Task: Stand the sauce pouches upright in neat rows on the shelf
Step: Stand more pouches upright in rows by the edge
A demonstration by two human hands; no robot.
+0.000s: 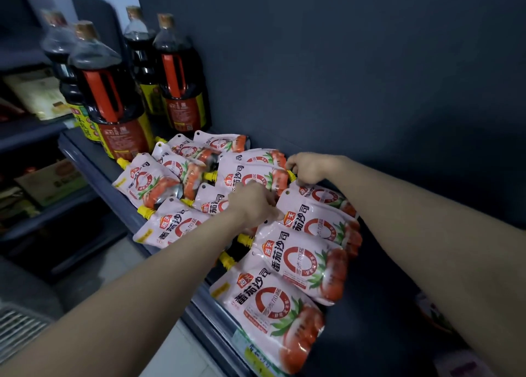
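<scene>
Several pink-and-white tomato sauce pouches with yellow caps lie leaning and overlapping on the dark shelf (94,163). A nearer row (301,260) runs toward the front right; a looser heap (159,183) lies to the left. My left hand (253,203) reaches into the middle of the pile, fingers closed on a pouch edge (216,203). My right hand (310,167) is farther back, gripping the top of a pouch (253,171) by the back wall. What lies under both hands is hidden.
Several large dark soy sauce bottles (113,103) with orange handles stand at the shelf's far left end. A dark wall (341,63) backs the shelf. Lower shelves with boxes (51,183) sit to the left, and a tiled floor below.
</scene>
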